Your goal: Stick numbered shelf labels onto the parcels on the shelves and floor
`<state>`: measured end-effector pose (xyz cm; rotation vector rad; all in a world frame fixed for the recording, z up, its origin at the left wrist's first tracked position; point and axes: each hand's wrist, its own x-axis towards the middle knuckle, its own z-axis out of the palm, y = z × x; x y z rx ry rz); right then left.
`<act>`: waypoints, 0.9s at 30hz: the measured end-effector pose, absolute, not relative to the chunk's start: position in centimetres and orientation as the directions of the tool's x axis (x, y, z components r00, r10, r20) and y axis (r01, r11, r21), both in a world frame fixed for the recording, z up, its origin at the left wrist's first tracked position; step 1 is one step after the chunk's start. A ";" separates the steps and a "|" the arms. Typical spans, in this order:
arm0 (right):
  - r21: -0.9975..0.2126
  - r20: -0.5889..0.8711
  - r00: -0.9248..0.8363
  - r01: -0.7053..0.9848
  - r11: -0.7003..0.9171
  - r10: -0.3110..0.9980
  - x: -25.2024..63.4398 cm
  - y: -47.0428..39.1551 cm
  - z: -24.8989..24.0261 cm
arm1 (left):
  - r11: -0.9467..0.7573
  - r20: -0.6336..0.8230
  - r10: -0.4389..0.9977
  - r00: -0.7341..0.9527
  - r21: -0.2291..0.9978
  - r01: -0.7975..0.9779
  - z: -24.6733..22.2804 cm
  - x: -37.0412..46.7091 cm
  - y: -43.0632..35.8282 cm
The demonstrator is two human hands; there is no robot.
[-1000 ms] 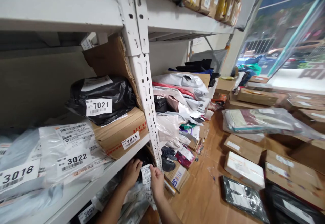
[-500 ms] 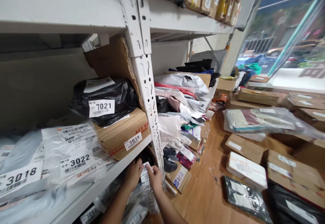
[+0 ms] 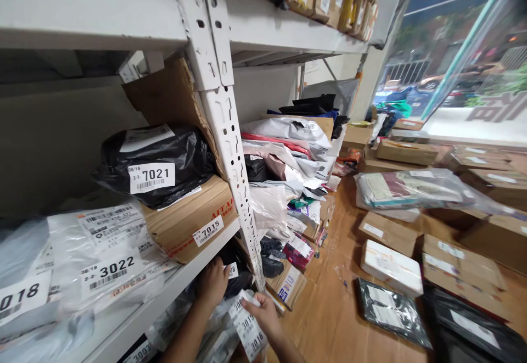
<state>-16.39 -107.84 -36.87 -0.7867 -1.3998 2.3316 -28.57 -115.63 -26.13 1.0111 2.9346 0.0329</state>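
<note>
A strip of white number labels (image 3: 248, 327) hangs from my right hand (image 3: 265, 313), pinched near its top edge; 3016 is readable low on it. Under the shelf edge, my left hand (image 3: 214, 283) is closed at a black plastic parcel (image 3: 239, 267), its fingers partly hidden against the dark wrapping. Beside those fingers a white label (image 3: 231, 270) ending in 08 shows on the parcel, mostly covered by the hand. More wrapped parcels lie on the lower level around both hands.
A white perforated shelf post (image 3: 233, 160) stands just beyond my hands. On the shelf above are a black parcel marked 7021 (image 3: 154, 160), a carton marked 7015 (image 3: 193, 214) and a bag marked 3022 (image 3: 111, 269). Several boxes and parcels, including a white box (image 3: 391, 267), cover the floor at right.
My right hand has moved down and right with the label strip, away from my left hand. A label now shows on the black parcel by my left hand. The view has shifted slightly.
</note>
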 end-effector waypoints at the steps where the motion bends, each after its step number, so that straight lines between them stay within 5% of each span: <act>1: -0.874 -0.301 -0.824 0.036 -0.485 0.480 -15.4 -107.6 -37.1 | 0.791 -0.009 0.611 -0.791 0.028 0.611 -26.2 -28.3 -115.5; 11: -0.867 -0.250 -0.880 0.019 -0.498 0.403 -10.2 -104.6 -38.7 | 0.734 0.102 0.675 -0.731 0.014 0.680 -27.2 -27.8 -116.8; 15: -0.872 -0.224 -0.884 -0.006 -0.489 0.411 -10.0 -104.2 -38.6 | 0.530 -0.007 0.847 -0.531 0.073 0.845 -26.6 -29.0 -117.3; 21: -0.864 -0.181 -0.880 -0.071 -0.498 0.440 -11.3 -104.7 -37.6 | 0.511 -0.004 0.855 -0.518 0.172 0.842 -24.6 -29.0 -114.7; 27: -0.841 -0.157 -0.903 -0.089 -0.533 0.399 -12.8 -105.5 -37.6 | 0.341 -0.083 0.940 -0.331 0.266 0.902 -23.8 -30.0 -113.8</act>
